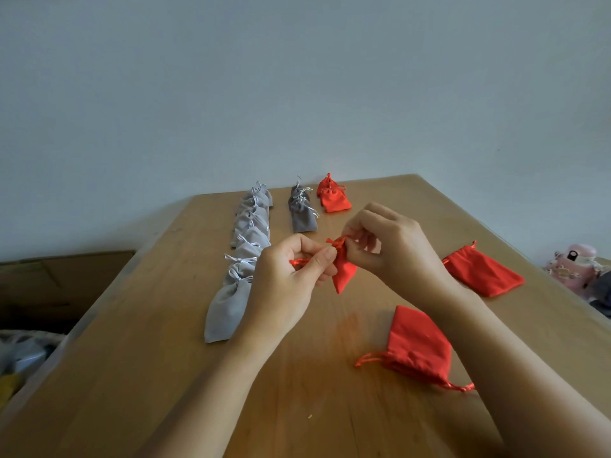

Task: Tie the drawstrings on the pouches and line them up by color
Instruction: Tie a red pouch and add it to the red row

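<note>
Head view is showing the left hand (291, 276) and right hand (390, 242) each pinching a drawstring (299, 261) of the red pouch (344, 269) above the tabletop (165, 342). The pouch is looking light and limp, so pinching the cords near its neck is seeming best.

Soft, rather dim daylight leaves the wall (297, 77) a cool grey-blue. Shadows are faint, only a pale one under the forearms on the surface (139, 375). A red glow tints the wood beside the lying pouch (420, 345). The wide lens bows the surface's edges and stretches the forearms. The left hand (291, 276), right hand (390, 239) and held pouch (344, 271) look slightly soft, and the clutter (20, 361) at the left edge is blurred.
</note>
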`<action>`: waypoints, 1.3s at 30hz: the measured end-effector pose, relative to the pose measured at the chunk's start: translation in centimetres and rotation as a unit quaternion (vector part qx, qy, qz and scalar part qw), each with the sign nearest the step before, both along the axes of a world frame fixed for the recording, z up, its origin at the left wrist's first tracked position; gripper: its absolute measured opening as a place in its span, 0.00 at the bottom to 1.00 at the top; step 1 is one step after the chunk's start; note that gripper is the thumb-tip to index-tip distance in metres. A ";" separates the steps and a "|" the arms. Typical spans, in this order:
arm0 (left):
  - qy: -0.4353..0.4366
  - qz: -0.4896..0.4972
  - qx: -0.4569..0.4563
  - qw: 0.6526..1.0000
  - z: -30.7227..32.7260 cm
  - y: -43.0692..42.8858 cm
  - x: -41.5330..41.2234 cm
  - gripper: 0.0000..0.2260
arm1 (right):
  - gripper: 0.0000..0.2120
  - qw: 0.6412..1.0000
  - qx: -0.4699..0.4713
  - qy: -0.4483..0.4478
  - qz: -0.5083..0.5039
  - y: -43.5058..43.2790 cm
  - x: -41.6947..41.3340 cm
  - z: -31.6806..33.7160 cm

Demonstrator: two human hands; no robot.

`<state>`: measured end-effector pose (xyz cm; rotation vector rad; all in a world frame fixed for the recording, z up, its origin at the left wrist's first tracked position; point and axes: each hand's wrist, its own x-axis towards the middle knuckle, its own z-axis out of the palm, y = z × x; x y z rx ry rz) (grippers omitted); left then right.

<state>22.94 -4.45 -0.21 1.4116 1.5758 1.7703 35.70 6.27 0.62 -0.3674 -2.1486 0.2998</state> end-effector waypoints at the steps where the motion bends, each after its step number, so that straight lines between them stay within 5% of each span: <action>1: -0.005 0.000 0.002 1.000 0.1 0.0 0.0 0.05 | 0.02 0.999 -0.036 0.015 0.005 -0.1 0.0 0.1; 3: 0.001 0.001 0.001 1.000 0.0 -0.1 0.1 0.04 | 0.06 0.984 -0.171 0.042 0.029 -0.4 0.0 0.4; 6: 0.074 0.028 -0.006 0.997 -0.6 0.0 0.1 0.04 | 0.07 0.904 -0.394 0.084 0.143 -0.9 -0.4 0.5; 9: 0.109 0.050 0.014 0.993 -0.8 0.0 0.1 0.05 | 0.08 0.847 -0.476 0.117 0.207 -1.0 -0.7 0.4; 14: 0.158 0.052 0.022 0.986 -0.7 -0.2 0.2 0.05 | 0.07 0.967 -0.248 0.032 0.046 -0.2 -0.2 0.1; 16: 0.158 0.057 0.015 0.986 -0.6 -0.3 0.0 0.05 | 0.09 0.987 -0.159 0.018 0.011 -0.2 -0.2 -0.1; 21: 0.101 0.093 0.015 0.990 0.1 -0.4 -0.2 0.06 | 0.10 0.991 -0.133 0.013 0.008 -0.4 -0.6 -0.4; 30: -0.132 0.070 0.012 0.989 1.2 -0.3 -0.8 0.13 | 0.03 0.991 -0.106 -0.021 0.081 -1.5 -1.5 -1.0; 33: -0.153 0.008 -0.051 0.987 1.4 -0.5 -1.4 0.06 | 0.03 0.992 -0.089 -0.023 0.085 -1.5 -1.5 -1.0; 39: -0.142 -0.001 -0.147 0.979 1.5 -0.7 -2.7 0.08 | 0.03 0.997 -0.015 -0.030 0.072 -2.3 -2.0 -1.5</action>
